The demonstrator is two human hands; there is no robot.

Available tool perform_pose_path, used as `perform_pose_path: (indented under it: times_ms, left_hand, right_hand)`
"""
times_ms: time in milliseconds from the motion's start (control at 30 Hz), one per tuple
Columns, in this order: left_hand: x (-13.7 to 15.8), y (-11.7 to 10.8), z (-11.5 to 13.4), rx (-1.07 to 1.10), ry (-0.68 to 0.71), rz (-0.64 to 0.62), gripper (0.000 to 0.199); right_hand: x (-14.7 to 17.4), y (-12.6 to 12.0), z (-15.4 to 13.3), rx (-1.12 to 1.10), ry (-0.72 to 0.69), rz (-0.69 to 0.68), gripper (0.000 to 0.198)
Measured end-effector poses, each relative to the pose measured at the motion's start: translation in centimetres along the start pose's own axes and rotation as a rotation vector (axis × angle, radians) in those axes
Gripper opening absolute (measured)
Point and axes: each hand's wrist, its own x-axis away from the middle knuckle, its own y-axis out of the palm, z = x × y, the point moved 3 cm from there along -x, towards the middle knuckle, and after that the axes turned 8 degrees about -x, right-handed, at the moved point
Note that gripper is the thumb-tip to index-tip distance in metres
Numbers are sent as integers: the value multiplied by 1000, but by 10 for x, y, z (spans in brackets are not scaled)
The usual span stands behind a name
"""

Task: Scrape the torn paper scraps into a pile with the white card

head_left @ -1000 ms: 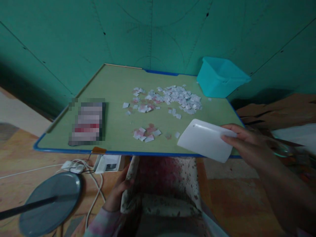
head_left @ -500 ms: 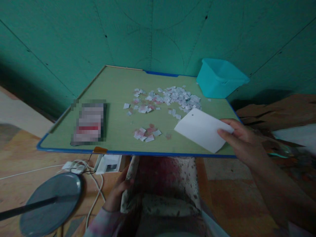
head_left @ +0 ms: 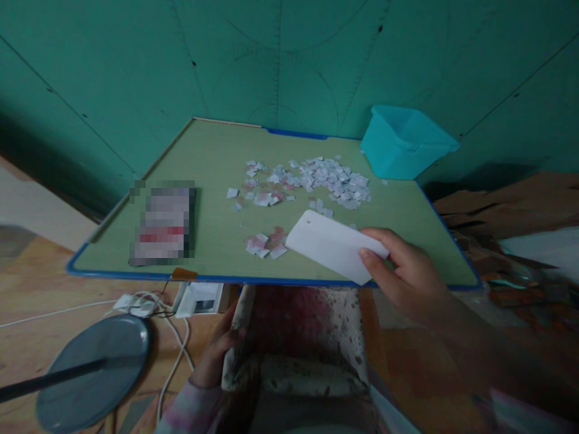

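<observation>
My right hand (head_left: 402, 268) pinches a white card (head_left: 335, 244) with a small hole near one corner. The card is tilted low over the table's front part, its left edge at a small group of paper pieces (head_left: 257, 244), some of them white and some reddish. Farther back lies a larger heap of small white paper squares (head_left: 335, 178), with looser pieces to its left. Below the table edge, my left hand (head_left: 217, 349) is closed on the left rim of a stained whitish open container (head_left: 353, 337), reddish inside.
The pale green table (head_left: 208, 163) has a blue edge. A turquoise bin (head_left: 402, 147) stands at its back right corner, a blurred-out phone-like object (head_left: 165, 226) at its left. On the floor are white cables (head_left: 174, 337) and a round grey base (head_left: 97, 371). Cardboard (head_left: 511, 205) lies at right.
My right hand has moved left with the card, bringing its left edge to the front group of paper pieces. The left hand and the container have stayed in place.
</observation>
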Motion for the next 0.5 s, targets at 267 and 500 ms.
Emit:
perform_pose_path:
  times_ms: [267,500]
  left_hand:
    - [4,1,0,1,47,16,52]
    - [5,11,2,18,68,55,60]
  right_hand:
    - [-8,-18,11,92,101,128,34]
    - [-10,-10,16,-21,151,56,34]
